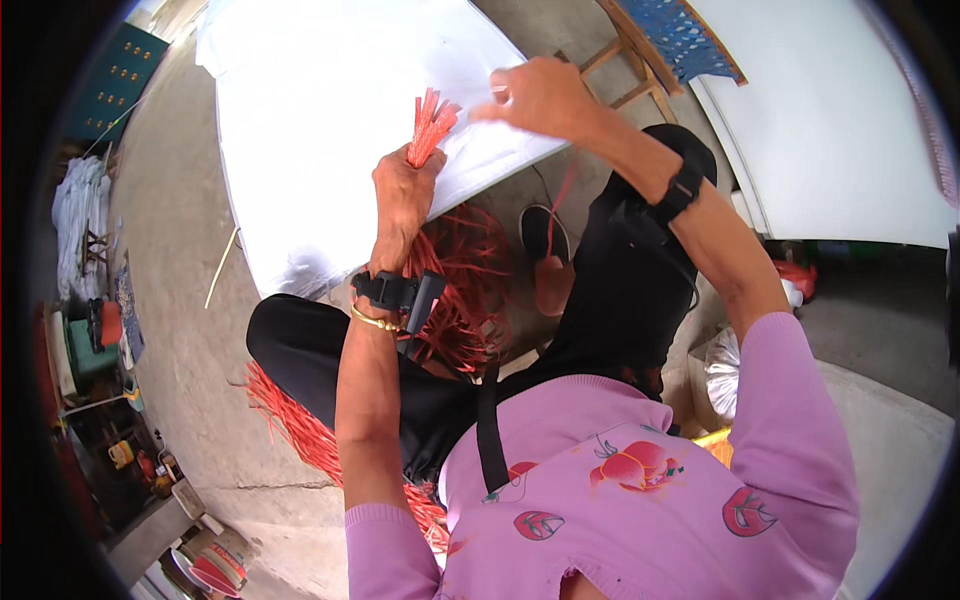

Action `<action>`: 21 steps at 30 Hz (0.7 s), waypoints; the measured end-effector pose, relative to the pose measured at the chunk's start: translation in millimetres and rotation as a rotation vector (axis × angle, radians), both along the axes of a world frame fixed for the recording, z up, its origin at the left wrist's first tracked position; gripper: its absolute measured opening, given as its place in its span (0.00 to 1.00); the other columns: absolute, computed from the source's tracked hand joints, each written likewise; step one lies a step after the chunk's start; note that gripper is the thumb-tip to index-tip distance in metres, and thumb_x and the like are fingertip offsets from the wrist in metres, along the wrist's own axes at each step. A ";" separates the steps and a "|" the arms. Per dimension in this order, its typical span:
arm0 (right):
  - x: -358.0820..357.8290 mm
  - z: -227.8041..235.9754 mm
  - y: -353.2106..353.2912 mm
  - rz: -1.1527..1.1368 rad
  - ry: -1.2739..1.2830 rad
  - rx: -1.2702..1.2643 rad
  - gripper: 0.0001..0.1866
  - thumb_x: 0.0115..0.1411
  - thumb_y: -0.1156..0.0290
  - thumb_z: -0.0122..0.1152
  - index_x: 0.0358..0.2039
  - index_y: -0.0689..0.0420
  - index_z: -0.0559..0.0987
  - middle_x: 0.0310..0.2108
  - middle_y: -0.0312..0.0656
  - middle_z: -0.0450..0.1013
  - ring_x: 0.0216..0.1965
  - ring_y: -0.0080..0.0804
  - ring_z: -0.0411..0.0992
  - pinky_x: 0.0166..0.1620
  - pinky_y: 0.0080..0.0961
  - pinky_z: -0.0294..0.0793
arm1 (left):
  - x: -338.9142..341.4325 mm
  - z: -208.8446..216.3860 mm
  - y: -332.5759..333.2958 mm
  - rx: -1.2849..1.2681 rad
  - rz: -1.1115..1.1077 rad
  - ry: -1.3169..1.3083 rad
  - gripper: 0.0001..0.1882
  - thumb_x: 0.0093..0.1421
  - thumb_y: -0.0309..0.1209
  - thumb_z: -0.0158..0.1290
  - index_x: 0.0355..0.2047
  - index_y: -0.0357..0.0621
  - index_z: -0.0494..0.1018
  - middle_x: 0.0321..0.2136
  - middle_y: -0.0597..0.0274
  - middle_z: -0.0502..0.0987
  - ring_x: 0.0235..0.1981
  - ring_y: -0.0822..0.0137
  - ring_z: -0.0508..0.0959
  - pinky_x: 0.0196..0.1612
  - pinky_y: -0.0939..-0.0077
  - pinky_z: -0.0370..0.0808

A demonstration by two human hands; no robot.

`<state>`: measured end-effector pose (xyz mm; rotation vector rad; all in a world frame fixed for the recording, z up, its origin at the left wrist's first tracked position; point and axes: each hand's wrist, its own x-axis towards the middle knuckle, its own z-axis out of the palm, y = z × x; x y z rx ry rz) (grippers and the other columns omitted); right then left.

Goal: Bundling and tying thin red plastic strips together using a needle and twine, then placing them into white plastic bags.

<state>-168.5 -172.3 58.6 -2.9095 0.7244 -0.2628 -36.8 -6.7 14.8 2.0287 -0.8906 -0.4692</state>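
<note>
My left hand (405, 195) is closed around a small bundle of red plastic strips (430, 128), whose uneven ends fan upward out of the fist. It rests over the near edge of a white-covered table (320, 120). Just right of the bundle, my right hand (540, 100) is raised over the table's corner, apart from the strips; its fingers are smeared by motion. A thin, blurred red strip (565, 190) shows below that hand. Beneath my left wrist, a loose heap of red strips (465, 270) fills the space between my legs.
More long red strips (300, 425) lie on the floor by my left thigh. A wooden stool (640, 60) with a blue cover stands beyond my right hand, beside a large white panel (820, 130). At far left are shelves with household things (120, 455) and a teal cabinet (120, 80).
</note>
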 end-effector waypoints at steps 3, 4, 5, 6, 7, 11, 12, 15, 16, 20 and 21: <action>5.4 6.8 6.7 0.098 -0.002 -0.109 0.13 0.49 0.61 0.57 0.26 0.60 0.76 0.25 0.47 0.74 0.29 0.47 0.73 0.30 0.40 0.71 | -5.2 20.3 4.1 -0.060 0.045 -0.025 0.11 0.51 0.30 0.56 0.32 0.36 0.75 0.20 0.52 0.75 0.21 0.69 0.71 0.31 0.73 0.70; 7.6 8.2 8.2 0.153 -0.019 -0.127 0.12 0.48 0.62 0.57 0.25 0.59 0.75 0.25 0.46 0.74 0.29 0.47 0.73 0.29 0.40 0.71 | -8.8 28.4 5.9 -0.060 -0.015 0.012 0.11 0.51 0.30 0.56 0.32 0.36 0.75 0.20 0.52 0.75 0.21 0.69 0.71 0.31 0.73 0.70; 8.9 11.0 6.9 0.037 -0.065 -0.165 0.10 0.47 0.64 0.58 0.24 0.57 0.75 0.23 0.46 0.73 0.27 0.46 0.73 0.28 0.41 0.70 | -12.4 37.3 7.8 -0.119 0.043 -0.023 0.10 0.51 0.29 0.57 0.32 0.36 0.75 0.21 0.58 0.76 0.23 0.73 0.71 0.31 0.76 0.70; 11.4 14.3 5.3 0.000 -0.036 -0.201 0.10 0.47 0.64 0.58 0.24 0.57 0.75 0.23 0.46 0.73 0.27 0.46 0.73 0.28 0.41 0.70 | -14.8 46.5 7.6 -0.171 0.175 -0.097 0.09 0.51 0.29 0.57 0.31 0.37 0.75 0.22 0.65 0.76 0.24 0.76 0.71 0.32 0.78 0.70; 11.2 15.8 7.2 0.038 -0.160 -0.206 0.08 0.46 0.67 0.57 0.23 0.58 0.75 0.22 0.47 0.73 0.26 0.45 0.73 0.27 0.40 0.70 | -19.9 53.4 4.5 -0.204 0.153 -0.256 0.12 0.50 0.29 0.59 0.34 0.38 0.74 0.28 0.59 0.78 0.27 0.72 0.75 0.34 0.75 0.71; 10.8 28.9 11.4 0.200 -0.479 -0.151 0.06 0.43 0.72 0.56 0.23 0.58 0.75 0.22 0.45 0.73 0.27 0.44 0.73 0.26 0.38 0.71 | -33.1 69.9 -15.7 -0.082 0.061 -0.697 0.10 0.48 0.28 0.58 0.32 0.41 0.72 0.30 0.49 0.76 0.31 0.49 0.75 0.32 0.68 0.72; 9.7 32.8 12.6 0.335 -0.604 -0.144 0.06 0.42 0.72 0.57 0.24 0.57 0.75 0.23 0.44 0.74 0.28 0.44 0.73 0.26 0.37 0.71 | -32.4 72.0 -19.1 -0.036 0.027 -0.647 0.10 0.48 0.28 0.58 0.32 0.41 0.72 0.30 0.49 0.76 0.31 0.49 0.75 0.32 0.68 0.72; 8.1 47.3 9.4 -0.011 -0.530 -0.141 0.09 0.43 0.70 0.59 0.28 0.55 0.74 0.25 0.42 0.73 0.29 0.44 0.72 0.28 0.37 0.70 | -28.8 74.5 -26.2 -0.378 0.296 -0.331 0.06 0.51 0.28 0.54 0.27 0.38 0.72 0.21 0.52 0.75 0.25 0.54 0.75 0.30 0.66 0.70; 8.1 51.2 8.0 -0.124 -0.491 -0.030 0.10 0.45 0.69 0.59 0.30 0.55 0.73 0.25 0.41 0.73 0.30 0.45 0.72 0.30 0.37 0.69 | -26.9 74.7 -26.7 -0.343 0.225 -0.295 0.06 0.51 0.28 0.54 0.27 0.38 0.72 0.21 0.52 0.75 0.25 0.54 0.75 0.30 0.66 0.70; 15.0 52.0 22.7 0.035 -0.623 0.148 0.11 0.46 0.74 0.58 0.32 0.55 0.71 0.23 0.46 0.73 0.27 0.49 0.72 0.31 0.39 0.69 | -20.6 73.7 -25.8 -0.346 0.251 -0.189 0.08 0.55 0.28 0.52 0.33 0.35 0.75 0.20 0.64 0.73 0.21 0.74 0.69 0.28 0.77 0.68; 19.5 49.9 27.8 0.053 -0.664 0.185 0.12 0.46 0.76 0.58 0.33 0.55 0.70 0.21 0.47 0.73 0.26 0.48 0.72 0.30 0.38 0.69 | -17.4 73.6 -25.5 -0.437 0.306 0.005 0.07 0.55 0.28 0.51 0.30 0.37 0.73 0.18 0.66 0.70 0.18 0.76 0.65 0.23 0.79 0.63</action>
